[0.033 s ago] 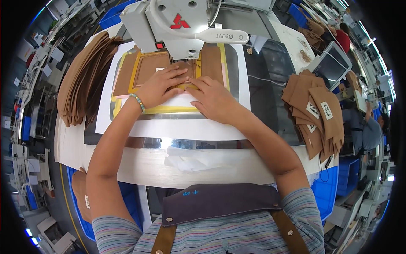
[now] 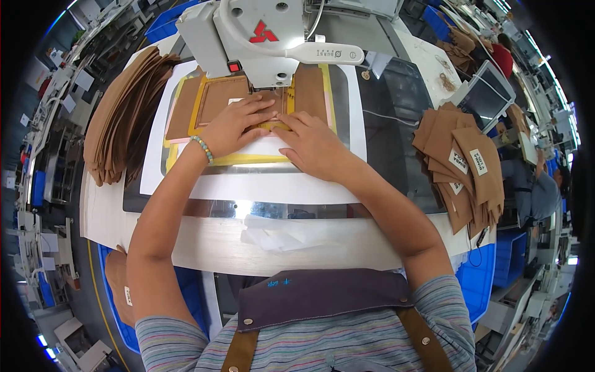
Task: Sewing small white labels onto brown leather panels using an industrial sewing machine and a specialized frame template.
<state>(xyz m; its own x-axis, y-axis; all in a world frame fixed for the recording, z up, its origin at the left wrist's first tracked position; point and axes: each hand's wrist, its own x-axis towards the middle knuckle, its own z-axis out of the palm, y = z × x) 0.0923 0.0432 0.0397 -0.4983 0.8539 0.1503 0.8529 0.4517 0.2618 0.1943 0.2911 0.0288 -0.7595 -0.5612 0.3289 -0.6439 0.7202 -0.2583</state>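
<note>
Under the head of a white sewing machine [image 2: 263, 46] lies a brown fabric piece [image 2: 217, 99], framed by a yellow-edged template [image 2: 199, 105]. My left hand [image 2: 238, 124] rests on it with fingers stretched out toward the needle area. Beside it, my right hand [image 2: 312, 144] lies with fingers extended over the template's near edge, its fingertips close to those of the left. Both hands press from above and grip nothing. A small white label [image 2: 235, 101] shows partly beyond my left hand. Beneath the template is a white sheet [image 2: 260, 189].
A tall stack of brown fabric pieces [image 2: 124, 115] stands on the left. Labelled brown pieces [image 2: 462, 164] are piled on the right, near a screen [image 2: 486, 93]. Crumpled white material [image 2: 279, 234] lies on the table's near edge [image 2: 204, 248]. A blue bin [image 2: 480, 279] stands below.
</note>
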